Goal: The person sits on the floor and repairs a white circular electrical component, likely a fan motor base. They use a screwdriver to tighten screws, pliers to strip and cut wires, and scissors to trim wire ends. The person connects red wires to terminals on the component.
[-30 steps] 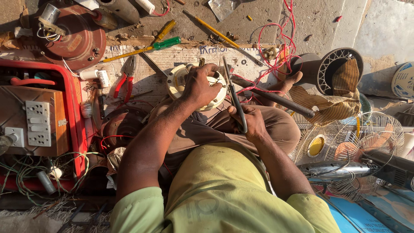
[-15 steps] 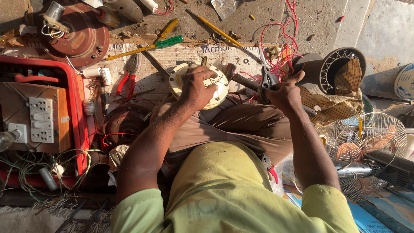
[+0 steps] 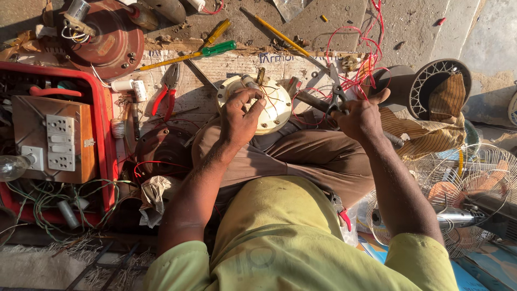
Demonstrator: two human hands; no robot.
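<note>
A round cream fan motor [image 3: 276, 110] rests on my knees, with thin wires across its top. My left hand [image 3: 240, 117] lies on its left side, fingers curled over the rim and gripping it. To the right, my right hand [image 3: 360, 116] is closed around the handles of dark scissors [image 3: 337, 96], whose blades point away from me. The blades reach into a tangle of red wires [image 3: 362, 54] on the concrete floor. A grey metal rod [image 3: 312, 102] lies between the motor and my right hand.
At left, a red tray [image 3: 104, 134] holds a wooden switchboard [image 3: 54, 139], a bulb [image 3: 12, 167] and loose wires. A brown motor housing [image 3: 110, 40], red pliers [image 3: 167, 96] and a green-handled screwdriver [image 3: 214, 49] lie ahead. A wire fan cage [image 3: 458, 199] stands at right.
My right hand has moved from over my lap forward and to the right, carrying the scissors up to the red wires. My left hand has stayed on the cream motor.
</note>
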